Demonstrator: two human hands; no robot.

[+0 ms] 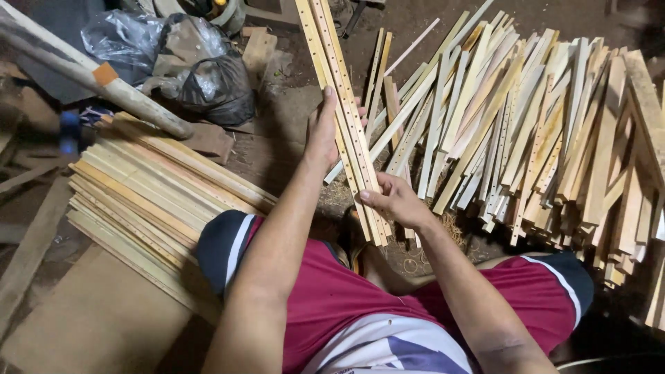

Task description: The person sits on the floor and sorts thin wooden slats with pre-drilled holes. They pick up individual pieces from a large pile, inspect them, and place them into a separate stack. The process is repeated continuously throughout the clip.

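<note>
A bundle of drilled wooden slats (350, 118) is standing tilted between the person's knees. The left hand (324, 131) is closing around its middle, and the right hand (396, 199) is pinching its lower end. A neat stack (145, 201) is lying left on the floor; a large loose pile (540, 131) is waiting right.

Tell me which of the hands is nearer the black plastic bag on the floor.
Left. The left hand grips the slat bundle high up, right of the black plastic bag. The right hand holds the bundle lower, farther from it.
</note>
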